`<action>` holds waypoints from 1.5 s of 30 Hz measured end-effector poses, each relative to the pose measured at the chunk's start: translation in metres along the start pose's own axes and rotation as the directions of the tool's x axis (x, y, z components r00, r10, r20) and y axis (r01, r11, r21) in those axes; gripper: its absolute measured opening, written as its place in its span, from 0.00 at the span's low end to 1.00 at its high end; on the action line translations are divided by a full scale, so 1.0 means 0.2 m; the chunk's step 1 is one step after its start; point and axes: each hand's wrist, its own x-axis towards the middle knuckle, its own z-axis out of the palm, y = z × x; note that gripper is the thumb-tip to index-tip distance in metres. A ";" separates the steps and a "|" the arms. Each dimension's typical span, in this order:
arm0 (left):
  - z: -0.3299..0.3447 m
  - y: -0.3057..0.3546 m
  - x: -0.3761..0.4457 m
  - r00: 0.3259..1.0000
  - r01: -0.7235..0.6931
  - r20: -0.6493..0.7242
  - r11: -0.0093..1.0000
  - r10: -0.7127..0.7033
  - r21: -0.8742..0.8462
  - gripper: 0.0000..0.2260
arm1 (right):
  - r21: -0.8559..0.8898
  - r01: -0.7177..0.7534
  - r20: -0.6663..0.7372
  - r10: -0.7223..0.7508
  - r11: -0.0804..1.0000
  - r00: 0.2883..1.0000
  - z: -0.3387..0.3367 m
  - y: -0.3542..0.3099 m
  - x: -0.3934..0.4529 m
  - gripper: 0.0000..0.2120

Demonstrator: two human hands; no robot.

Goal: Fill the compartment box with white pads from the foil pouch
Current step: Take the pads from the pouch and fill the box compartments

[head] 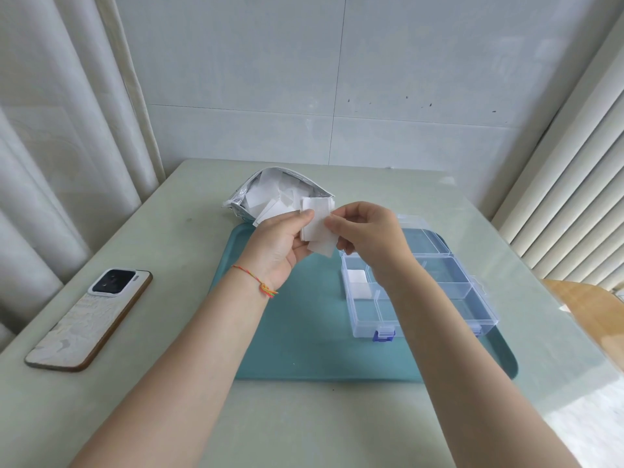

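A pale green table (141, 383) is carrying every item under inspection. A teal tray (304, 332) is lying at its centre, reaching toward the near edge. On the right half of the tray a clear compartment box (439, 298) is sitting with its lid (422, 236) lying open toward the far side and blue latches facing the person. A foil pouch (270, 194) is lying just beyond the tray's far left corner, mouth open toward the person, with many white pads showing inside. A phone (89, 319) is resting face down near the table's left edge, well apart from the tray.

Both hands are meeting above the tray, between pouch and box. The left hand (280, 244) is gripping a small stack of white pads (315, 224) between thumb and fingers; a coloured string bracelet (260, 283) is circling its wrist. The right hand (368, 231) is pinching the stack's right edge with thumb and fingertips. One white pad (357, 276) is lying in the box's far left compartment.
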 end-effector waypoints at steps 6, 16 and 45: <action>-0.08 0.01 0.03 0.986 0.013 -0.164 1.000 -0.014 -0.007 0.08 | -0.001 0.058 -0.048 -0.058 0.998 0.997 -0.09 -0.03 0.02 0.03; -0.02 0.04 -0.03 0.969 0.204 0.113 0.971 -0.218 0.127 0.11 | -0.222 0.127 0.049 -0.120 0.967 0.992 -0.08 -0.05 -0.01 0.03; 0.09 -0.03 -0.03 0.999 -0.037 0.046 0.983 0.030 0.179 0.04 | -0.215 0.024 0.099 -0.003 0.976 0.995 -0.15 -0.03 0.02 0.10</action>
